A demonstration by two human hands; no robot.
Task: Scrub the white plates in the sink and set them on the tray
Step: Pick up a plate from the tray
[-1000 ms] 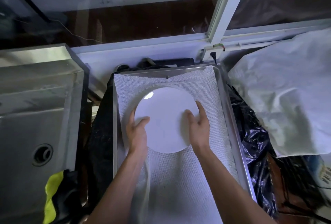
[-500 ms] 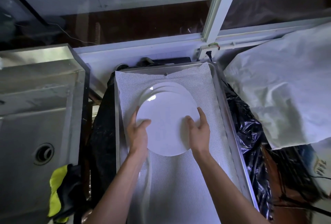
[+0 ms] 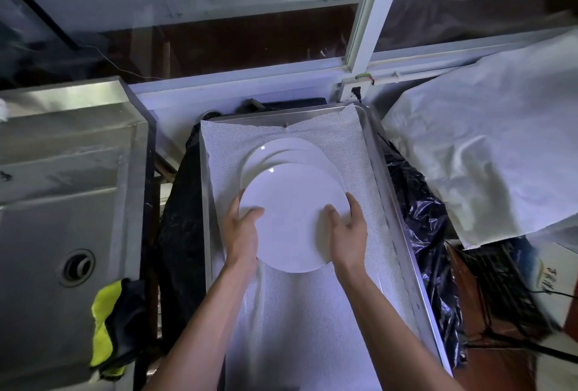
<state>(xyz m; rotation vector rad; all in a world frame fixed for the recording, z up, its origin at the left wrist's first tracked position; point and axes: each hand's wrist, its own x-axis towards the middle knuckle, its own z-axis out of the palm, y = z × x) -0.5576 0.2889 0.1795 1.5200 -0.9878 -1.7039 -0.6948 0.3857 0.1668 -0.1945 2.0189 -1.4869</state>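
I hold a round white plate (image 3: 292,218) over the cloth-lined metal tray (image 3: 392,203). My left hand (image 3: 242,228) grips its left rim, thumb on top. My right hand (image 3: 347,231) grips its right rim, thumb on the plate's face. Behind and beneath it, a stack of white plates (image 3: 281,151) lies on the white mesh cloth (image 3: 312,328); the held plate overlaps the stack's near part. The steel sink (image 3: 56,234) lies to the left and its basin shows only a drain.
A yellow and black cloth (image 3: 112,325) hangs at the sink's right front edge. Black plastic (image 3: 419,234) lines the tray's right side. A big white sack (image 3: 488,153) bulges at right. A window frame (image 3: 369,21) stands behind.
The plate in my hands has come back toward me and a little lower, uncovering the stack of plates behind it. Both hands keep their grip on the rims.
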